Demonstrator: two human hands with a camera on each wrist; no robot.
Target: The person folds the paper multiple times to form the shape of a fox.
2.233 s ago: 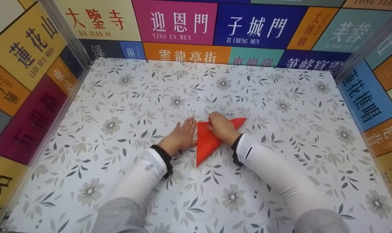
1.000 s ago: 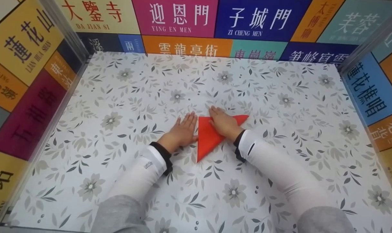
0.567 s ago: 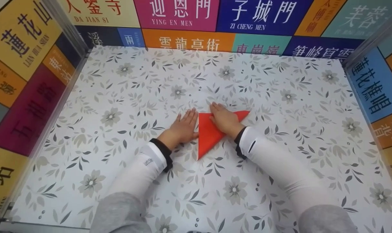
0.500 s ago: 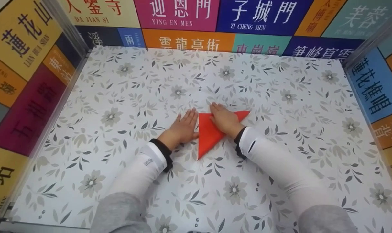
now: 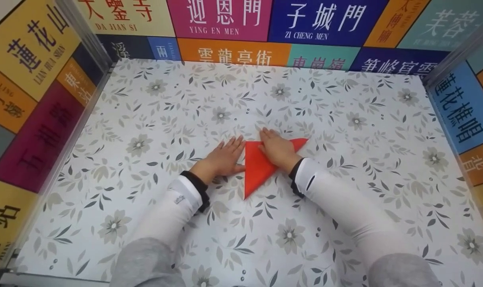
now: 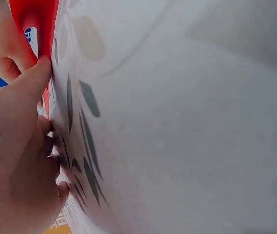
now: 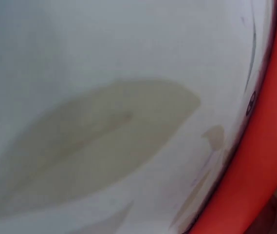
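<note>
A red sheet folded into a triangle (image 5: pixel 257 165), perhaps paper, lies on the patterned table cover, its straight edge to the left and a pointed corner to the right. My right hand (image 5: pixel 279 148) rests over its upper part with fingers stretched forward, hiding some of it. Just left of the straight edge, my left hand (image 5: pixel 225 157) lies on the cover with fingers spread, its thumb touching or almost touching that edge. The left wrist view shows the left thumb (image 6: pixel 36 78) at the red sheet (image 6: pixel 49 19), which bows up there. A red edge (image 7: pixel 255 161) fills the right wrist view's side.
A white table cover (image 5: pixel 165 119) with grey flowers and leaves surrounds the hands. Upright panels with coloured signs stand at the back (image 5: pixel 233 52), left (image 5: pixel 38 147) and right (image 5: pixel 460 107).
About two seconds ago my right fingers were bent on the sheet; they have straightened since. The sheet keeps its place on the cover. The head view has tilted slightly.
</note>
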